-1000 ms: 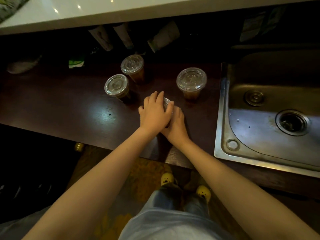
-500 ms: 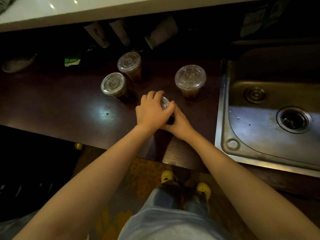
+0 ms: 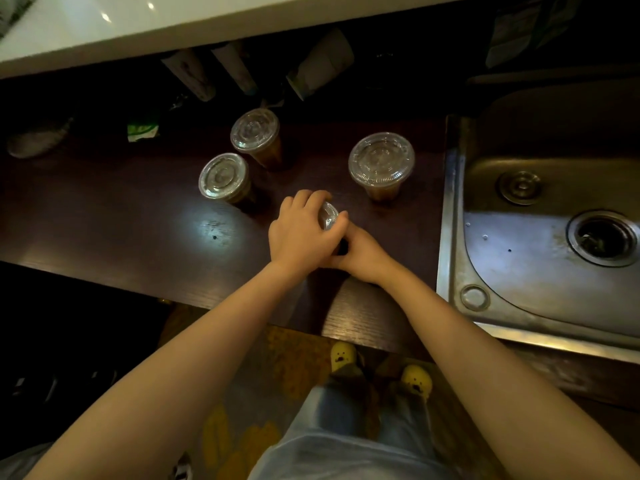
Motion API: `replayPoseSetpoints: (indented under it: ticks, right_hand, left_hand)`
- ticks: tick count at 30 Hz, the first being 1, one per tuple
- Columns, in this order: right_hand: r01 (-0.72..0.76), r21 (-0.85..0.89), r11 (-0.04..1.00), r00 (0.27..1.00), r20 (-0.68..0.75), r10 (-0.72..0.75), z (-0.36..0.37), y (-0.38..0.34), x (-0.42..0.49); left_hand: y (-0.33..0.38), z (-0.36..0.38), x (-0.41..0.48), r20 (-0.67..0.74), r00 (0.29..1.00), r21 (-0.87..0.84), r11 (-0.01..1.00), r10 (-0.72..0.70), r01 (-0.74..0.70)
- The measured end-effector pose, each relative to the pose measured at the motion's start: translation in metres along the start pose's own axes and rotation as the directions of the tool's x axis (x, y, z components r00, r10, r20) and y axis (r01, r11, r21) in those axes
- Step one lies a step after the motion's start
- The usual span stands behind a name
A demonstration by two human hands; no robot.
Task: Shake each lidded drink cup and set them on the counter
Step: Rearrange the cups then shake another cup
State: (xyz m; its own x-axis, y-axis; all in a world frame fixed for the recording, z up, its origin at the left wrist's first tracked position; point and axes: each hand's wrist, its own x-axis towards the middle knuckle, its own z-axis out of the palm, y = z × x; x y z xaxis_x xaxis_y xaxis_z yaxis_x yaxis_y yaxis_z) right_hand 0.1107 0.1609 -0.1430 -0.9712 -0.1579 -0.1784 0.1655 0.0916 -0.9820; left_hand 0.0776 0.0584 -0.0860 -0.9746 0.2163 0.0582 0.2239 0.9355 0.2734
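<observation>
Dark brown wood-grain counter (image 3: 104, 216) is running across the head view, with a stainless steel sink (image 3: 540, 258) set into it at the right.

Both hands are closing around one small clear plastic cup with a clear lid (image 3: 328, 216), positioned near the middle of the counter. The left hand (image 3: 301, 233) is lying over the cup from above, fingers curled and pressed together around its lid and left side. The right hand (image 3: 363, 252) is gripping lower down from the right, its fingers wrapped against the cup wall and touching the left hand's fingertips. Only a sliver of the lid is showing between the hands; whether the cup base is resting on the counter cannot be determined.

Three other clear lidded cups holding brown liquid are standing upright on the counter:
- The large domed-lid cup (image 3: 381, 164) is standing just behind and to the right of the hands, near the sink edge.
- The near left cup (image 3: 224, 177) is standing behind and to the left of the hands.
- The far left cup (image 3: 255, 131) is standing just behind it.

A white upper ledge (image 3: 138, 26) is overhanging the counter's rear.
</observation>
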Motion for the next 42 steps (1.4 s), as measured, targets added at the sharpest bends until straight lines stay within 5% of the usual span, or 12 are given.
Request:
replayPoseSetpoints:
  ticks: [19,24,27,35,42]
  right_hand:
    - [0.038,-0.011,0.999,0.992,-0.121,-0.039,0.012,-0.003,-0.010]
    - [0.056,-0.038,0.998,0.980,-0.188,-0.062,0.013,-0.016,-0.017]
    - [0.093,-0.122,0.988,0.966,-0.230,-0.119,0.005,-0.039,-0.020]
    - [0.336,-0.236,0.912,0.864,-0.308,-0.398,-0.022,-0.134,-0.016]
    - [0.416,-0.461,0.783,0.703,-0.383,-0.599,-0.038,-0.197,-0.018]
  left_hand:
    - [-0.007,-0.008,0.003,0.069,0.986,-0.003,0.989,0.150,-0.151]
    - [-0.010,-0.032,0.016,0.299,0.938,-0.198,0.973,0.177,-0.121]
    - [-0.002,-0.063,0.024,0.283,0.929,-0.321,0.936,0.240,-0.144]
    - [0.031,-0.154,0.049,0.135,0.986,-0.555,0.832,0.101,-0.009]
    - [0.056,-0.228,0.060,0.286,0.930,-0.536,0.843,0.229,-0.043]
